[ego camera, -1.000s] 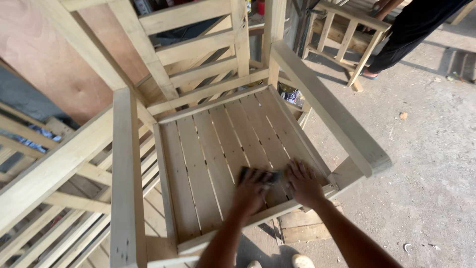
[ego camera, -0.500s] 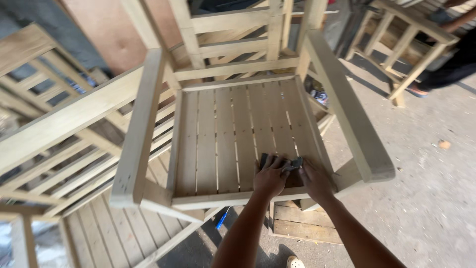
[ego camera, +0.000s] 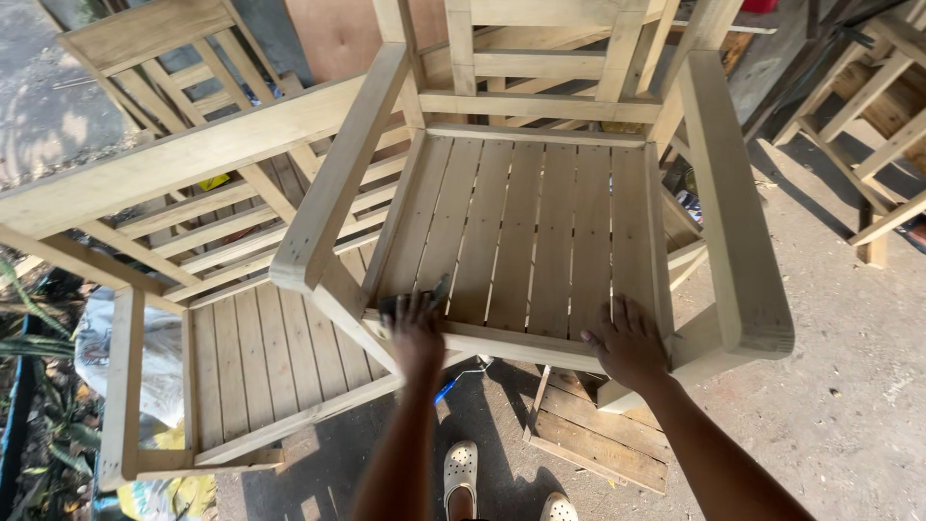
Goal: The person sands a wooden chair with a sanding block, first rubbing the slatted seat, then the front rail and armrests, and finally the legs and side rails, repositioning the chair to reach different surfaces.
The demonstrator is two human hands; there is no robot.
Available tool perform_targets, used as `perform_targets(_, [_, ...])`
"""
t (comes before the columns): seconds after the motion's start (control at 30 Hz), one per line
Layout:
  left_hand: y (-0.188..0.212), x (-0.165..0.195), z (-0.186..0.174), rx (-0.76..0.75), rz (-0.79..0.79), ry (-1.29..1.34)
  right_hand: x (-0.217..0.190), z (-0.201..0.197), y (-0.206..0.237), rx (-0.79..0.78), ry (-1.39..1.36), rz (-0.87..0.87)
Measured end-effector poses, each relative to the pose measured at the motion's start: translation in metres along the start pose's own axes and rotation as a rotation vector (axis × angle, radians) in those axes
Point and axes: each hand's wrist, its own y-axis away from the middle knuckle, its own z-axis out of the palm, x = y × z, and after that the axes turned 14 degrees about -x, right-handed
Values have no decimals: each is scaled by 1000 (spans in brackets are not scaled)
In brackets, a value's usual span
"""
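Observation:
A bare wooden armchair with a slatted seat (ego camera: 540,232) stands in front of me. My left hand (ego camera: 417,330) presses a dark sheet of sandpaper (ego camera: 394,307) flat against the front left corner of the seat, beside the left armrest (ego camera: 338,183). My right hand (ego camera: 629,342) lies flat with fingers spread on the seat's front rail near the right corner, holding nothing. The right armrest (ego camera: 733,212) is just to its right.
A second unfinished wooden chair (ego camera: 241,318) sits close on the left. A small pallet (ego camera: 598,439) lies under the chair's front. My white clogs (ego camera: 461,473) are on the concrete floor, near a blue-handled tool (ego camera: 451,384). More wooden frames (ego camera: 887,125) stand at the right.
My left hand has slid left along the seat's front edge with the sandpaper, away from my right hand, which stays near the front right corner. The view has shifted.

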Motion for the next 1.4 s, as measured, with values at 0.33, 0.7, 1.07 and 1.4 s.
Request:
perform_targets(0.33, [55,30,118,-408,547,34,-40,88,-47,123,-15,-115])
perform_targets(0.7, [39,-39,143,-265,104,43,-78,130,-57,18,64,-78])
perform_targets(1.07, [42,-153,121,-318,169,-38,-110,179,-50,65,-40,-86])
perform_targets(1.4, [105,-92,159,-314,355,45,-204,190,-29,-294,42,-70])
